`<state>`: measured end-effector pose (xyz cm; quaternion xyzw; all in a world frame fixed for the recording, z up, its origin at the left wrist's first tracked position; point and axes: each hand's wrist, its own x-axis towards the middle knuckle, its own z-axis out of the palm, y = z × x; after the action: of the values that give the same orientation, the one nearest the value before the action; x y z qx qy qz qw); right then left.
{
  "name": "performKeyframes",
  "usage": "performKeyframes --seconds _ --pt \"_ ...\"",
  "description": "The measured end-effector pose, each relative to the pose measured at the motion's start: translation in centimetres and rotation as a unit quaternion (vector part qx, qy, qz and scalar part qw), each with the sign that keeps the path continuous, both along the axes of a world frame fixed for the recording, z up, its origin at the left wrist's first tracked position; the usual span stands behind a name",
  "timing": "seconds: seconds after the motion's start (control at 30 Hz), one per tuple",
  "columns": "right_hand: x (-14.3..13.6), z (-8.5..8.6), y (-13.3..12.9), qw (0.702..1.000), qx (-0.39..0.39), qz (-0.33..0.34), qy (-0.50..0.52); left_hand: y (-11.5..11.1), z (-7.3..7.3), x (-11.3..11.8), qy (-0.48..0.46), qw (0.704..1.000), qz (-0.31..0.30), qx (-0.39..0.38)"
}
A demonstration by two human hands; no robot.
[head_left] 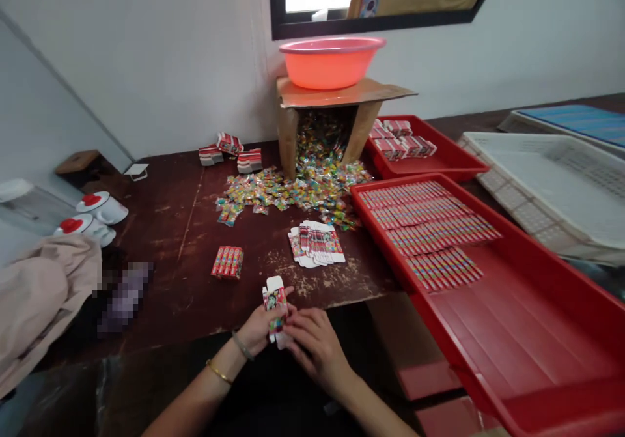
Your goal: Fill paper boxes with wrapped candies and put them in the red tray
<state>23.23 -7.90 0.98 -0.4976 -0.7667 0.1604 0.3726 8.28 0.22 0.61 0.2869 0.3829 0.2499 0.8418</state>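
My left hand (pixel 260 327) is wrapped round a small printed box (pixel 274 297) at the table's front edge, its white top flap standing up. At the lower end of that box, my right hand (pixel 315 346) touches a flap with bent fingertips. Just beyond them lies a fanned pile of flat printed boxes (pixel 317 245). A small block of filled red boxes (pixel 228 262) sits on the table to the left. Colourful wrapped candies (pixel 303 186) spill from an open cardboard box (pixel 288 137) at the back.
A long red tray (pixel 517 333) on the right holds rows of small packs. Behind it are another red tray (pixel 454 158) with box stacks and a white crate (pixel 551 183). A pink basin (pixel 332 66) tops the cardboard box. Lidded mugs (pixel 110 210) and cloth (pixel 43 300) lie left.
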Motion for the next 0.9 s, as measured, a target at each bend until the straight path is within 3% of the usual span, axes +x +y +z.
performKeyframes --seconds 0.1,0.17,0.3,0.4,0.5,0.57,0.63,0.73,0.83,0.9 --pt "0.5 0.6 0.4 0.998 -0.001 -0.060 0.020 -1.5 0.1 -0.2 0.063 0.993 -0.092 0.035" --pt "0.8 1.0 0.5 0.997 -0.018 -0.066 0.037 -2.5 0.2 -0.2 0.088 0.984 -0.138 0.062" --pt "0.7 1.6 0.6 0.984 -0.134 -0.045 0.112 -3.9 0.0 -0.1 0.134 0.972 -0.160 0.108" --pt "1.2 2.0 1.0 0.957 -0.246 0.052 0.143 -4.3 0.3 -0.7 0.138 0.965 -0.191 0.115" --pt "2.3 2.6 1.5 0.900 -0.340 0.182 0.203 -4.2 1.6 -1.7 0.062 0.949 -0.295 0.098" --pt "2.7 3.2 1.8 0.871 -0.359 0.227 0.248 -4.1 2.3 -2.1 0.011 0.937 -0.339 0.087" --pt "2.5 3.7 1.7 0.877 -0.342 0.201 0.272 -3.9 2.2 -2.2 0.027 0.951 -0.297 0.077" --pt "1.1 3.6 1.2 0.910 -0.302 0.070 0.275 -3.8 0.6 -1.8 0.139 0.969 -0.165 0.118" --pt "-0.3 2.7 0.4 0.919 -0.277 -0.043 0.278 -3.7 -0.5 -1.4 0.225 0.945 -0.071 0.228" --pt "-0.8 2.3 -0.2 0.911 -0.268 -0.078 0.303 -3.9 -0.3 -1.4 0.236 0.929 -0.010 0.286"
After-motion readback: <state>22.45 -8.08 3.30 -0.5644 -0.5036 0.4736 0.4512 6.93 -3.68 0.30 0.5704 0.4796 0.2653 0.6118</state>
